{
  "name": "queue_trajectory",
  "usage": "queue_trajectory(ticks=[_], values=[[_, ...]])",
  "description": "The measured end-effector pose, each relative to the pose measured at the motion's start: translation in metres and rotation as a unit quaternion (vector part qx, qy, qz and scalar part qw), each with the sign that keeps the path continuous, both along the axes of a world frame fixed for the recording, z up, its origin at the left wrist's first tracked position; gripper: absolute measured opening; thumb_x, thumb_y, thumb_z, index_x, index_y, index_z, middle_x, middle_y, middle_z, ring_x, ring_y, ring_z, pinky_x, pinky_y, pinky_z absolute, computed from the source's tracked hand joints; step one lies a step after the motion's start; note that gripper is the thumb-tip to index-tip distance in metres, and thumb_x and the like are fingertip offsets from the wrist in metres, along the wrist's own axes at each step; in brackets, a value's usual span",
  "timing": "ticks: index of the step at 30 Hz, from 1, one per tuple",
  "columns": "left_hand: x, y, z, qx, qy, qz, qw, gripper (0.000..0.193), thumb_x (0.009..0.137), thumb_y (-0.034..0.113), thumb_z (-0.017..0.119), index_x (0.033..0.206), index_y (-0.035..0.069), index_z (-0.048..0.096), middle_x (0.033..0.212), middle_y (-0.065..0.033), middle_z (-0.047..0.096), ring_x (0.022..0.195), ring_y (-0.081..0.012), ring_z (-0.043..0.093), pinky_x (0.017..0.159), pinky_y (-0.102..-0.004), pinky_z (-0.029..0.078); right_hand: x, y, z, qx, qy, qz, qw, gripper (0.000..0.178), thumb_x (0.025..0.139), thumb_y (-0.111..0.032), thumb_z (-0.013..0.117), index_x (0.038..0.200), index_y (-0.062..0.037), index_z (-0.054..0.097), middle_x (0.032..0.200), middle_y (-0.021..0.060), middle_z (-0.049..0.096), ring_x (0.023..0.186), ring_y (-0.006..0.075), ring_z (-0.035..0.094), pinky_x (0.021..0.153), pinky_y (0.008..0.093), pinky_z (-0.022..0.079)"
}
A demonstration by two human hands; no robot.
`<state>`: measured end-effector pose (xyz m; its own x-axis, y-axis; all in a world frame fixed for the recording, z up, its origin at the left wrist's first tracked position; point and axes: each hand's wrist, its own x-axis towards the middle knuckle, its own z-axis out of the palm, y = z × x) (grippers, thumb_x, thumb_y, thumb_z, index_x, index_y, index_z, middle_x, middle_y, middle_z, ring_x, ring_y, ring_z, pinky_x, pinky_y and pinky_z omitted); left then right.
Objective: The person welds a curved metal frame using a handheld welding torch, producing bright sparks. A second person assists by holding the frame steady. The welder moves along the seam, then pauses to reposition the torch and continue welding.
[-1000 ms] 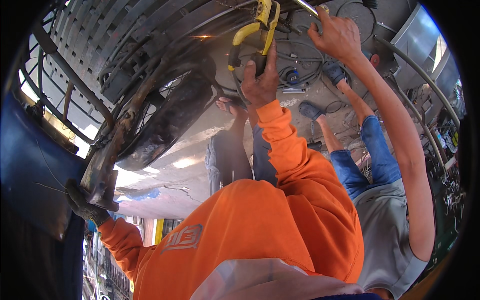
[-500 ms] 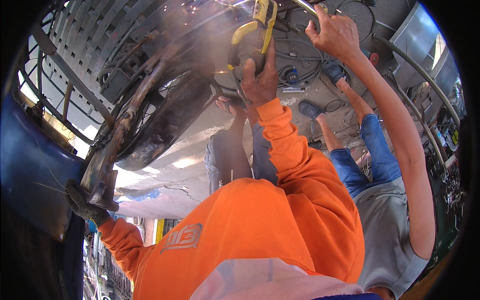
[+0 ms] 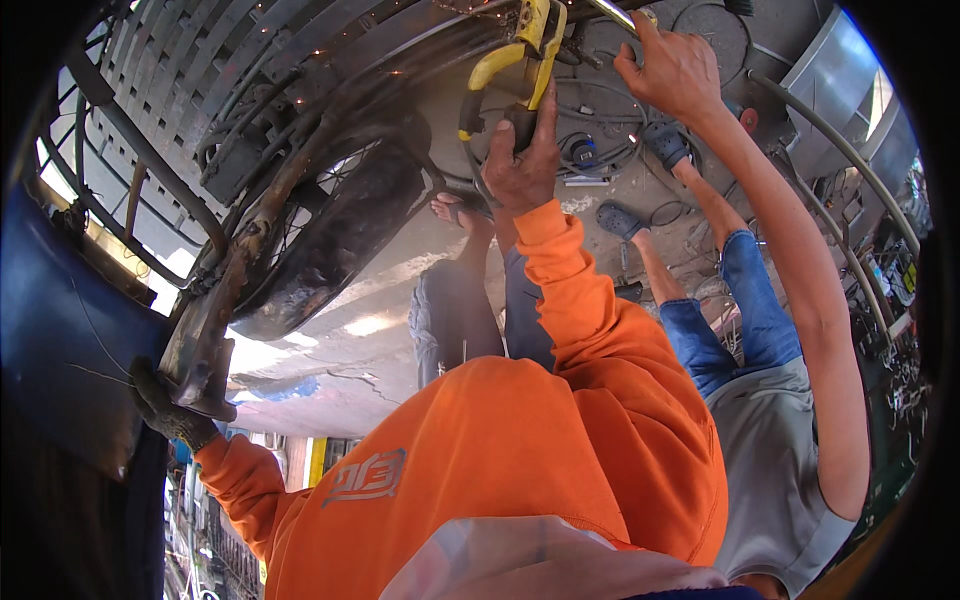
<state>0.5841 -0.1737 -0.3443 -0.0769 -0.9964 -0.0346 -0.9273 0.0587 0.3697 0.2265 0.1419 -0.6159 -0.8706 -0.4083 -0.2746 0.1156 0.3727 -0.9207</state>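
Observation:
My right hand (image 3: 525, 178), bare, is wrapped round the black grip of a yellow-and-black power tool (image 3: 492, 68) at the top centre. A looped yellow bar stands to the left of the grip, and the tool's far end runs out of the picture. My left hand (image 3: 172, 408), in a dark glove, is closed on the lower end of a rusty metal frame (image 3: 240, 265); its fingertips are partly hidden. A dark curved fender (image 3: 335, 240) lies along the frame's right side. Small orange sparks are scattered over the slatted metal at the top.
To my right, a co-worker's hand (image 3: 672, 68) holds a shiny metal rod (image 3: 608, 12) near the tool. Looped cables (image 3: 615, 150) lie on the floor by that person's clogs. A blue metal panel (image 3: 70, 340) curves at far left. Slatted metal (image 3: 170, 80) fills the upper left.
The bright glow and haze by the tool have faded, leaving fewer, scattered sparks. The tool and my right hand have shifted very slightly; my left hand stays on the frame.

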Motion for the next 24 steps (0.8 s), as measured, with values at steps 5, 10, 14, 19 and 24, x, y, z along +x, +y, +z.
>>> queue_trajectory(ticks=[5,10,14,19,24], values=[[-0.001,0.001,0.001,-0.026,-0.099,-0.085,0.991,0.048,0.097,0.037,0.067,0.122,-0.003,0.068,0.12,-0.0128,0.067,0.112,-0.0252,0.063,0.095,-0.0382,0.05,-0.002,-0.003,-0.006,0.004,0.01,-0.001,1.0,0.078,0.09,-0.013,0.056,0.156,0.0088,0.022,0.127,0.0284,0.061,0.11,0.0364,0.067,0.094,0.0386,0.053],[0.005,0.0,0.0,-0.012,-0.05,-0.03,0.998,0.055,0.09,0.042,0.076,0.123,-0.002,0.067,0.121,-0.0143,0.065,0.109,-0.0278,0.063,0.093,-0.0391,0.051,-0.001,-0.001,-0.006,0.021,-0.034,0.006,0.999,0.074,0.092,-0.012,0.054,0.157,0.0071,0.024,0.131,0.0227,0.06,0.113,0.0292,0.065,0.097,0.0345,0.051],[0.019,-0.006,0.0,0.001,-0.012,0.004,1.0,0.06,0.088,0.045,0.078,0.124,-0.001,0.067,0.121,-0.0151,0.065,0.107,-0.0284,0.064,0.091,-0.0391,0.053,-0.001,-0.001,-0.007,0.029,-0.011,0.012,0.999,0.074,0.092,-0.013,0.054,0.157,0.0068,0.024,0.13,0.0228,0.06,0.113,0.0293,0.065,0.098,0.0344,0.051],[0.031,-0.01,0.003,-0.014,-0.1,-0.122,0.987,0.056,0.091,0.041,0.075,0.125,-0.002,0.067,0.123,-0.0166,0.065,0.111,-0.0285,0.064,0.095,-0.0394,0.052,0.0,-0.001,-0.007,-0.011,-0.018,-0.006,1.0,0.074,0.092,-0.012,0.053,0.156,0.0077,0.025,0.132,0.0243,0.059,0.114,0.031,0.064,0.098,0.0358,0.051],[0.023,-0.005,0.001,-0.064,-0.16,-0.193,0.966,0.049,0.097,0.036,0.068,0.124,-0.005,0.067,0.124,-0.0161,0.066,0.115,-0.0281,0.063,0.096,-0.0392,0.052,-0.001,-0.003,-0.004,0.014,0.025,0.008,1.0,0.073,0.091,-0.011,0.051,0.156,0.0081,0.025,0.133,0.0252,0.058,0.114,0.0326,0.065,0.097,0.0372,0.052]])
